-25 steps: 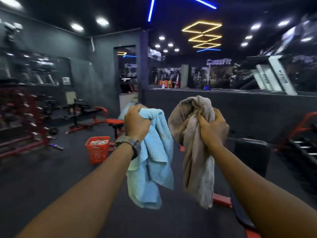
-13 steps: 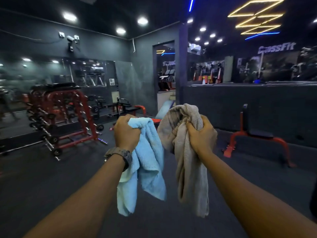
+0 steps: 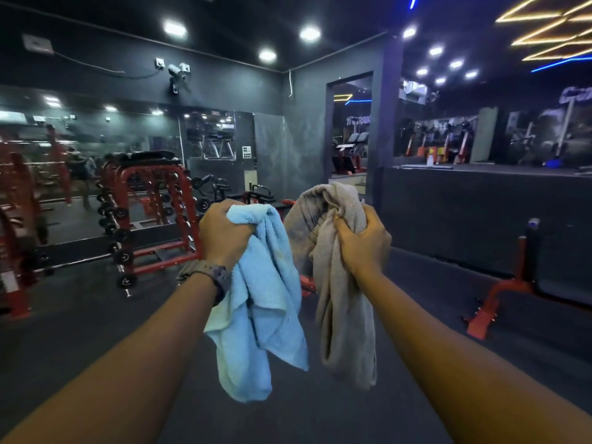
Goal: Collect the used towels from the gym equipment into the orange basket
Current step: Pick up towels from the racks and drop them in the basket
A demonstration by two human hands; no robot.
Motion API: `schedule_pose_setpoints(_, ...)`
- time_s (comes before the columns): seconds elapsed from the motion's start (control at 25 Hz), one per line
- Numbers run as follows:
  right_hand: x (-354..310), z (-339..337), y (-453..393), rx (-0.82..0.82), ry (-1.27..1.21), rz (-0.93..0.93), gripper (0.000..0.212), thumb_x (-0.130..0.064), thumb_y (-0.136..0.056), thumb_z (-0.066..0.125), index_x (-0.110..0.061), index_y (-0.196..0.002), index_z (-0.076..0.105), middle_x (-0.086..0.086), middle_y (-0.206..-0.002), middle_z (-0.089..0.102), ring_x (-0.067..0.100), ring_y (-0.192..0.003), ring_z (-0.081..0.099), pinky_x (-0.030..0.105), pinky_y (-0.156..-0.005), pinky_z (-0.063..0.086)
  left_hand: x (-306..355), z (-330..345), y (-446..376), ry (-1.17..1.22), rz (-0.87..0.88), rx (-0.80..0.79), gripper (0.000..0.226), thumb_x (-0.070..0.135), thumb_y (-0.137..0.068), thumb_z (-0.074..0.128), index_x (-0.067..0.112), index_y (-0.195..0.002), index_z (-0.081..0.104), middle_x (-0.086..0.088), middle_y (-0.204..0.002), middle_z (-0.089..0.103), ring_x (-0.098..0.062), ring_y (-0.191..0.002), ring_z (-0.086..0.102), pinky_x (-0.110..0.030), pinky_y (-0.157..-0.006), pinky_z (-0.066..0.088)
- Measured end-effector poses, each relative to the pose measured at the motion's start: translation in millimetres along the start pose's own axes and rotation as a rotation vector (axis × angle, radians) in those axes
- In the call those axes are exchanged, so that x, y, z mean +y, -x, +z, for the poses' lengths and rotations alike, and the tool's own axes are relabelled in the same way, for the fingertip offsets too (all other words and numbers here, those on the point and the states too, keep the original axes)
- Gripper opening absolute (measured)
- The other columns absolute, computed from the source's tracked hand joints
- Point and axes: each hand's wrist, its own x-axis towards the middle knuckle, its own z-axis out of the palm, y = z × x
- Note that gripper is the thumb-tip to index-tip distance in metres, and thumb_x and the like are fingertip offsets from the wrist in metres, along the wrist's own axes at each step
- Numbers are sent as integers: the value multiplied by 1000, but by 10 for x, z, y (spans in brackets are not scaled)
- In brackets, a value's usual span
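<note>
My left hand (image 3: 222, 233) grips the bunched top of a light blue towel (image 3: 266, 302), which hangs down in front of me. My right hand (image 3: 362, 241) grips a beige-grey towel (image 3: 344, 318) the same way, its folds rising above my fist and its length dangling below. Both arms are stretched forward at chest height, the two towels side by side and nearly touching. A dark watch sits on my left wrist. The orange basket is not in view.
A red dumbbell rack (image 3: 150, 219) stands ahead on the left, before a mirrored wall. More red frames (image 3: 16, 225) line the far left. A red and black bench (image 3: 512, 283) sits at the right by a dark low wall (image 3: 480, 213). Dark rubber floor (image 3: 80, 322) lies between.
My view has swung left: the orange basket has left the frame and the dumbbell rack has come closer to the middle. Both hands keep the same hold on the towels.
</note>
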Motion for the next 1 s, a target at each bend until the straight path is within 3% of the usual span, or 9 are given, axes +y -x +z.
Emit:
schedule_pose_setpoints(0.16,329,631,-724,7,-6,-41,33,-47,-89,67,-37,-120,62,-1,-109,71,24,-99,66,46,-88,56,-358,520,-707,21,29,39,22,10,-69,77,18,-88,73,-5,-95,73,-25,-87,69,-39,-74,58)
schedule_pose_setpoints(0.28,557,1153,-1348,27,-9,-61,35,-46,-91,67,-34,-124,62,-3,-109,70,20,-98,65,39,-87,56,-632,952,-1415,45,47,44,23,10,-70,78,18,-91,72,-5,-96,72,-24,-88,68,-34,-73,56)
schedule_pose_setpoints(0.44,824,1792,-2129,67,-27,-88,36,-42,-89,70,-34,-123,64,-10,-105,69,14,-95,63,29,-81,50,-947,1537,-2242,56,49,41,25,14,-71,79,21,-95,73,-6,-101,72,-24,-92,68,-38,-78,58)
schedule_pose_setpoints(0.56,1127,2206,-2620,74,-15,-107,37,-42,-89,71,-32,-124,64,-7,-108,71,13,-94,62,33,-87,54,-1220,2024,-2690,50,53,48,24,15,-70,78,20,-93,74,-4,-98,73,-24,-90,69,-41,-78,59)
schedule_pose_setpoints(0.76,1935,2975,-3605,62,-17,-138,37,-45,-89,69,-35,-124,62,-6,-110,70,17,-99,66,42,-91,57,-1743,3094,-3456,43,90,54,21,18,-68,78,22,-88,75,1,-85,74,-20,-80,69,-34,-68,58)
schedule_pose_setpoints(1.0,2855,3985,-4714,53,-73,-93,39,-51,-88,67,-36,-124,62,-14,-102,66,10,-91,61,22,-76,46,-2383,4185,-4412,-21,69,62,24,16,-68,78,19,-92,74,-5,-99,72,-23,-91,68,-35,-75,56)
